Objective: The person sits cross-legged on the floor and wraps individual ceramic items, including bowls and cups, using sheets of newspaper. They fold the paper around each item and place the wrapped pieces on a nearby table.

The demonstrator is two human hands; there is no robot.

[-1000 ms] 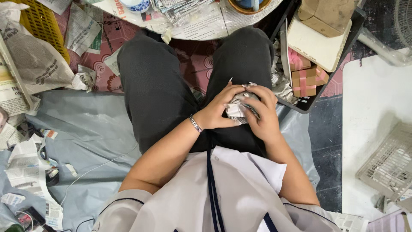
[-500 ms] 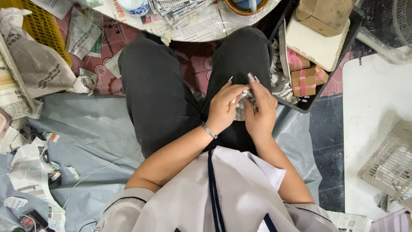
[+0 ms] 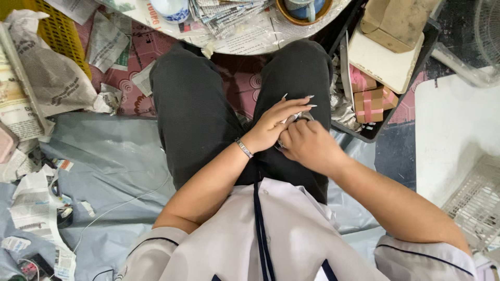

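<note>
Both hands meet over my right thigh, on dark trousers (image 3: 198, 114). My left hand (image 3: 273, 125), a thin bracelet on its wrist, lies with fingers stretched out and cups a small grey-white bundle (image 3: 295, 116) that looks like crumpled newspaper. My right hand (image 3: 308, 144) is curled against the bundle from the near side and covers most of it. Only a sliver of the bundle shows between the fingers.
A black tray (image 3: 372, 132) with small pink-ribboned boxes (image 3: 369, 100) sits right of my knee, under a white board and a cardboard box (image 3: 398, 21). A blue-and-white cup (image 3: 169, 8) and a bowl (image 3: 304, 8) stand on newspapers ahead. Yellow crate (image 3: 47, 28) and grey sheet (image 3: 104, 161) lie left, white basket (image 3: 479, 203) right.
Both hands have slid a little further along the thigh. My right hand has folded over the bundle, hiding more of it, and my left fingers have straightened out.
</note>
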